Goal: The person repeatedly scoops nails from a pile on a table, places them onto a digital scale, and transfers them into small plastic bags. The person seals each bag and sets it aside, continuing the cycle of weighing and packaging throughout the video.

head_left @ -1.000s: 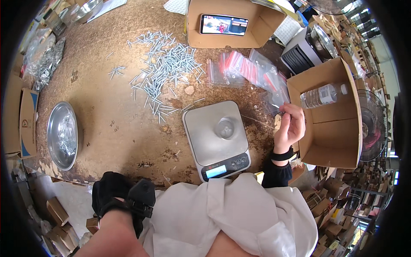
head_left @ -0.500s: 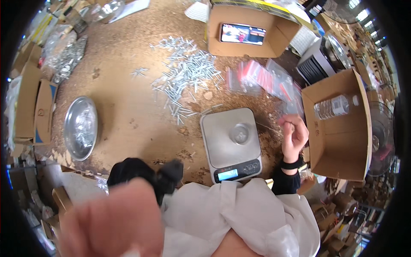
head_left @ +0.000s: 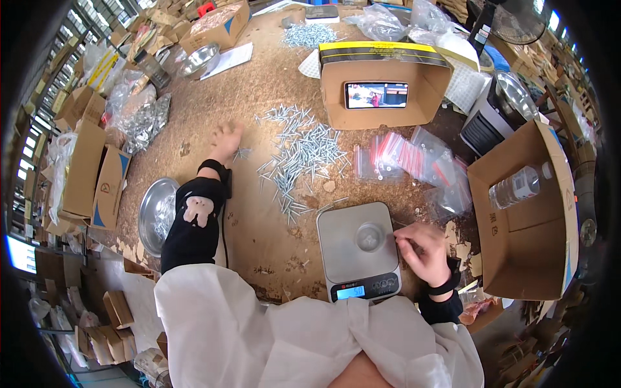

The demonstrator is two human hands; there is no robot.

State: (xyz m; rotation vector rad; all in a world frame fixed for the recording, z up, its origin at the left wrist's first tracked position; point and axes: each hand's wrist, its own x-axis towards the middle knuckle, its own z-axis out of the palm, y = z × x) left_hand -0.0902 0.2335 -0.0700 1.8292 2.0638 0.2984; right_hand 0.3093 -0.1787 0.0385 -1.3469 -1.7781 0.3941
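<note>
- While the scale (head_left: 339, 258) is sitting close to the person's body, its display lit, a small round dish (head_left: 370, 248) is resting on the right part of its plate; keeping sleeve and knuckles off that plate would probably leave the reading undisturbed.
- The right hand (head_left: 425, 251) is hovering at the plate's right edge, thumb and forefinger near each other; whether they are pinching anything, or touching the metal, one cannot tell. Holding them slightly clear seems wiser.
- Farther out, the left hand (head_left: 226, 139) is reaching across the table (head_left: 252, 239), fingers spread and gripping nothing visible, just beside a small cluster of screws (head_left: 243, 153). A low, light fingertip touch would likely suit such thin pieces; a sweeping palm could scatter them.
- The main heap of screws (head_left: 301, 155) is lying to the right of that hand; keeping the forearm clear of it should help hold the two groups apart.
- Compared with a second ago, the dish is remaining on the plate, while the right hand is now lingering nearer the scale, away from the plastic bags (head_left: 381, 158).
- The left hand, then low at the left, is now stretching far over the table.
- Beyond, a second heap of screws (head_left: 310, 35) is now showing.
</note>
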